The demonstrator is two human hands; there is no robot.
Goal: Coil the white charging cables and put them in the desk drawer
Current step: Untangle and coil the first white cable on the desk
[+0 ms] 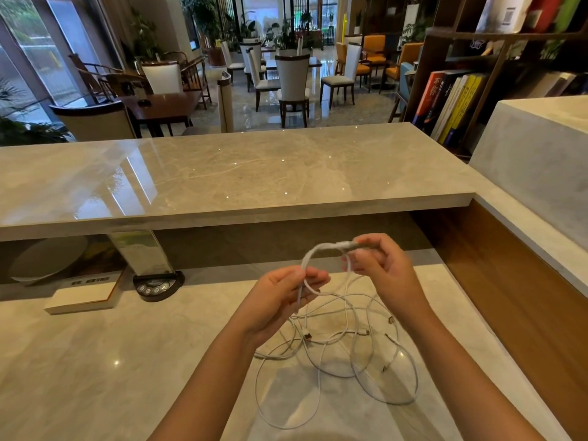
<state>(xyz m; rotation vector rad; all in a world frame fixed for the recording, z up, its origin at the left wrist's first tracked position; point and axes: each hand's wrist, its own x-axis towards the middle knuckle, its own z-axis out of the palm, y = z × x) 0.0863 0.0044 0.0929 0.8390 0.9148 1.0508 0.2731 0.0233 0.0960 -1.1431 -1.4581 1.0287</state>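
A tangle of white charging cables point(343, 351) lies loose on the lower marble desk point(127, 361), with several plug ends showing among the loops. One cable rises from the pile in an arch between my hands. My left hand point(280, 297) pinches that cable near its lower stretch. My right hand point(378, 265) holds its plug end point(345, 244), a little higher and to the right. Both hands hover above the pile. No drawer is in view.
A raised marble counter point(222, 179) runs across in front of the desk. Under it stand a black button device point(157, 286), a card holder point(140, 249) and a white book point(84, 296). A wood panel point(509, 297) walls the right side.
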